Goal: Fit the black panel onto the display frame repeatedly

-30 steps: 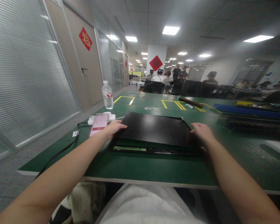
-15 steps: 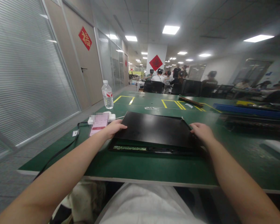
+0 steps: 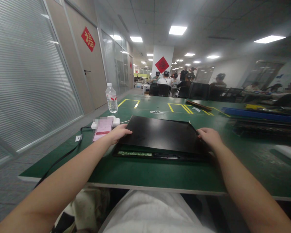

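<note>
A dark, glossy display panel (image 3: 157,133) lies slightly askew over a thin black frame (image 3: 194,158) on the green table. Along the near side of the frame, a narrow green circuit board (image 3: 135,154) is exposed. My left hand (image 3: 118,133) grips the panel's left edge, thumb on top and the other fingers mostly hidden beneath. At the right edge my right hand (image 3: 210,136) is closed, thumb and fingers pinching the rim; the exact contact is partly hidden. A small light tab sticks up at the panel's far right corner.
Left of the panel are a phone (image 3: 103,129), a white plug (image 3: 115,121), a black cable (image 3: 59,161) and a water bottle (image 3: 111,98). A dark strip (image 3: 198,105) lies at the back; blue and black parts (image 3: 262,113) are stacked right. People sit beyond.
</note>
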Available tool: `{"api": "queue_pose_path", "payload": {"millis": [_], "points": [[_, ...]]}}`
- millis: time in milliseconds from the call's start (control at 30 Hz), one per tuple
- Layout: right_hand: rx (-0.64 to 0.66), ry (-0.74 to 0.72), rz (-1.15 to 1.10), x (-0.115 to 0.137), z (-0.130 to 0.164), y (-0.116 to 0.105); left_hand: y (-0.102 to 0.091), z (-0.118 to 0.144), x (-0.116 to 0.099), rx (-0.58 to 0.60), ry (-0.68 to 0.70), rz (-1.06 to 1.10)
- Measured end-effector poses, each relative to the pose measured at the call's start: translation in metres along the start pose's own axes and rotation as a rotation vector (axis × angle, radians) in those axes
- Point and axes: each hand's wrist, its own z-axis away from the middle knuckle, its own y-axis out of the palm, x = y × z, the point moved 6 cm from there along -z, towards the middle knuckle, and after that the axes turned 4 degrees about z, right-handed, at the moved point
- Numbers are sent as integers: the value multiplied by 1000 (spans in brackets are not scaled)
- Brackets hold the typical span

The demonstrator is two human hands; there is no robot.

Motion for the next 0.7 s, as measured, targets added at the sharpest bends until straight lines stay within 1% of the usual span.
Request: {"api": "queue_pose_path", "payload": {"millis": [300,700], "points": [[-12,-23,4,-2,-3,2,0,0,-1,-19,8,-39],[-20,-19,35,1,0,0,-1,1,0,-21,-9,-29]]}}
